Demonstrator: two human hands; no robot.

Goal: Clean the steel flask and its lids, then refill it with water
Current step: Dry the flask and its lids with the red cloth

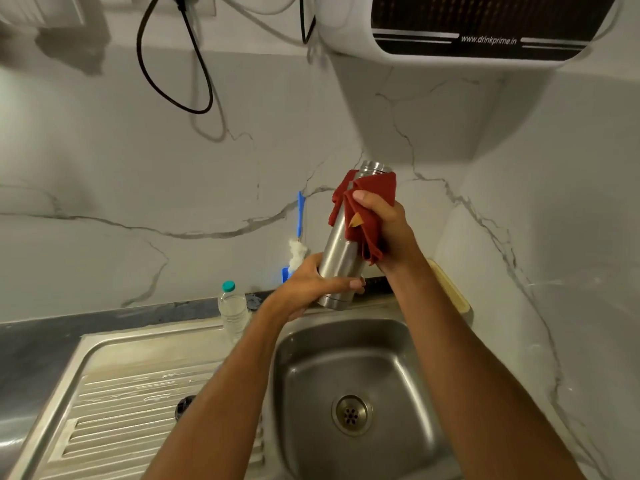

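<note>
The steel flask point(341, 261) is held upright above the back rim of the sink, slightly tilted, its open threaded mouth at the top with no lid on it. My left hand point(311, 285) grips its lower body, fingers curled round it. My right hand point(382, 220) presses a red cloth point(367, 202) against the upper half of the flask, thumb on top of the cloth. A dark round lid point(183, 405) lies on the drainboard, partly hidden behind my left forearm.
The steel sink basin point(311, 375) with its drain lies below, the ribbed drainboard point(121, 393) to its left. A small plastic water bottle point(232, 308) stands at the back. A blue-handled bottle brush point(298, 233) leans on the marble wall. A water purifier point(467, 29) hangs above right.
</note>
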